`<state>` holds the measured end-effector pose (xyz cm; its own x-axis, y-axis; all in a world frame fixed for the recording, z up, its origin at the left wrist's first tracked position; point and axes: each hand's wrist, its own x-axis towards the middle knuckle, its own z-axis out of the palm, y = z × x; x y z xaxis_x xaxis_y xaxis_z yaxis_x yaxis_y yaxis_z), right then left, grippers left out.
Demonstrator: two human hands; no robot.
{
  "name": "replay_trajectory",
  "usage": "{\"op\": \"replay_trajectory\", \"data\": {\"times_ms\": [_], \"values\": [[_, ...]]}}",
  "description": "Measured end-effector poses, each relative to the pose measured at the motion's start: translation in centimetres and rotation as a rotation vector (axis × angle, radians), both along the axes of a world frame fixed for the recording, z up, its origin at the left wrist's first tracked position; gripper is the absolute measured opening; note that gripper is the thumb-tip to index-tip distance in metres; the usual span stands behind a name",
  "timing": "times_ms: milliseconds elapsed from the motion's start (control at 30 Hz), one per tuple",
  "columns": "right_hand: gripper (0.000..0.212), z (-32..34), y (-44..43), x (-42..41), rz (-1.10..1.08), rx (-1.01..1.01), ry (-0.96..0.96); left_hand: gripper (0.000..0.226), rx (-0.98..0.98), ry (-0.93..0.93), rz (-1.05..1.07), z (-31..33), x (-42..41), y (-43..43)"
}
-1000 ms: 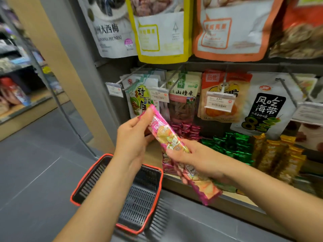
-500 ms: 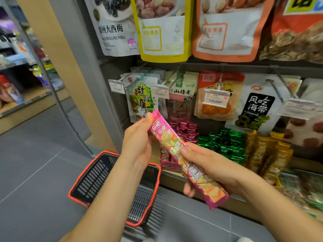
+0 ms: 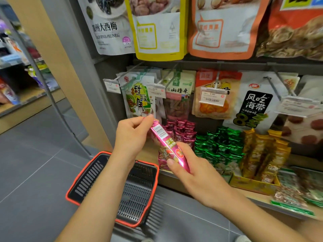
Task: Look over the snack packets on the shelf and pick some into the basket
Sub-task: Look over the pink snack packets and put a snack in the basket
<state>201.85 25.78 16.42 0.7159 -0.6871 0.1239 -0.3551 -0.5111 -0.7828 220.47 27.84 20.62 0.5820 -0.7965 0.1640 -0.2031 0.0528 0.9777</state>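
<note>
Your left hand (image 3: 132,137) pinches the packet's (image 3: 164,138) top end; your right hand (image 3: 197,177) grips its lower end. The basket (image 3: 90,179) is below your arms, beside the shelf (image 3: 258,198).

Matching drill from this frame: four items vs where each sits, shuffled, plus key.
Items
1. pink packet
2. basket
3. green sweets
4. prune bag

Places
A. hangs at top left
B. held between left hand and right hand
C. below the hands, red rim
D. on the shelf, right of the pink sweets

Pairs: 1-B, 2-C, 3-D, 4-A
</note>
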Motion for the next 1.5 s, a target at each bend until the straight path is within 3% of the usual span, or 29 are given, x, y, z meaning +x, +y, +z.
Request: {"op": "replay_trajectory", "data": {"times_ms": [67, 200, 233, 400, 500, 633, 800, 900, 1000, 1067, 1233, 1367, 1500], "values": [[0.040, 0.0, -0.3, 0.0, 0.051, 0.099, -0.046, 0.027, -0.023, 0.054, 0.059, 0.0, 0.2, -0.1], [0.042, 0.3, -0.6, -0.3, 0.203, 0.662, -0.156, 0.034, -0.132, 0.279, 0.103, 0.3, 1.1, 0.1], [0.041, 0.4, -0.5, -0.3, 0.228, 0.724, -0.168, 0.034, -0.143, 0.322, 0.111, 0.3, 1.2, 0.1], [0.028, 0.1, 0.1, 0.2, 0.127, 0.659, -0.266, 0.012, -0.210, 0.475, 0.039, 0.0, 0.7, -0.3], [0.025, 0.0, 0.4, 0.6, 0.065, 0.645, -0.327, 0.018, -0.159, 0.519, -0.029, -0.3, 0.0, -0.5], [0.052, -0.1, 0.5, 1.3, -0.013, 0.564, -0.354, 0.035, 0.006, 0.592, -0.217, -1.2, -2.3, -0.4], [0.068, -0.2, 0.1, 1.2, -0.057, 0.415, -0.190, 0.038, 0.063, 0.478, -0.296, -1.7, -3.6, -0.3], [0.062, 0.8, -1.1, 0.6, -0.017, 0.390, -0.182, 0.032, 0.066, 0.304, -0.317, -1.5, -2.9, 0.0], [0.040, 2.3, -2.3, 0.1, -0.074, 0.420, -0.344, 0.016, 0.163, 0.058, -0.495, -1.6, -3.2, 0.6], [0.039, 2.2, -2.9, -0.2, -0.126, 0.491, -0.469, 0.017, 0.209, -0.028, -0.586, -2.0, -3.9, 0.7], [0.049, 2.4, -3.6, -1.3, -0.253, 0.527, -0.664, 0.040, 0.299, -0.065, -0.587, -2.2, -3.6, 0.7], [0.033, 2.8, -5.4, -3.4, -0.345, 0.625, -0.849, 0.048, 0.405, -0.063, -0.686, -2.2, -1.3, 1.3], [0.029, 2.5, -5.8, -4.2, -0.352, 0.671, -0.867, 0.045, 0.410, -0.131, -0.682, -1.9, 0.0, 1.7]]}}
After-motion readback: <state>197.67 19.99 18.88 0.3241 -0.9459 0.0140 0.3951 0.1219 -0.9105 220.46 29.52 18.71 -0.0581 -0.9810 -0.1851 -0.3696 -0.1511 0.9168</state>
